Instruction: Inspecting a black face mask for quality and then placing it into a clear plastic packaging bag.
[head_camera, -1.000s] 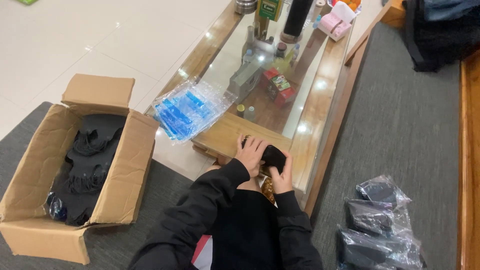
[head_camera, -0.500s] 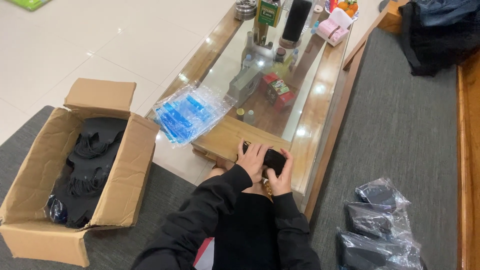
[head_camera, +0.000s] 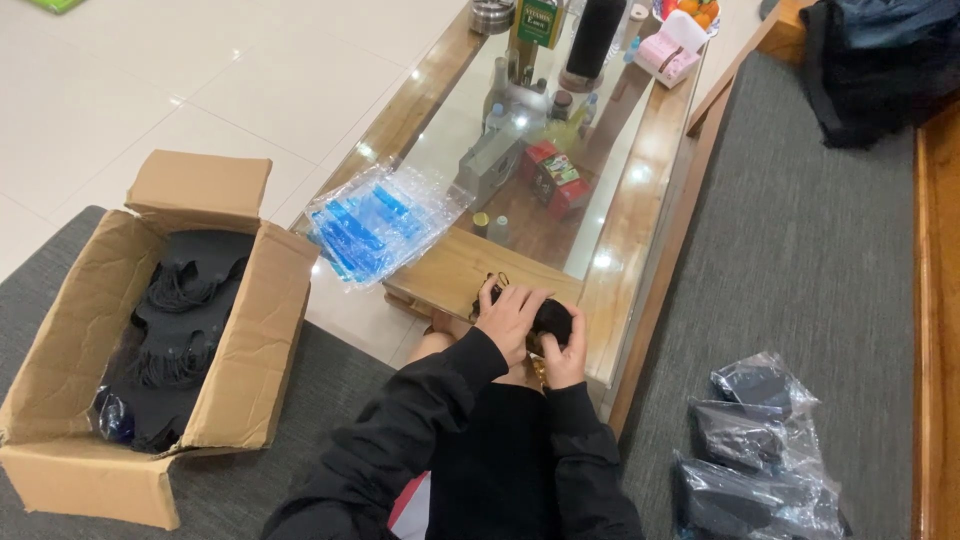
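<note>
At lower centre of the frame, on the wooden table edge (head_camera: 455, 270), our left hand (head_camera: 510, 318) and right hand (head_camera: 567, 352) close around a small black item (head_camera: 551, 318), pinched between them, left hand uppermost.

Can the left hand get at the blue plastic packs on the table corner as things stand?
Probably yes: the blue plastic packs lie unobstructed, left of the left hand, but both hands hold a small black item.

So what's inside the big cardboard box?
The cardboard box holds a heap of black fabric pieces with fringed edges, plus something shiny and dark blue in the near corner. The heap hides whatever lies beneath it.
</note>
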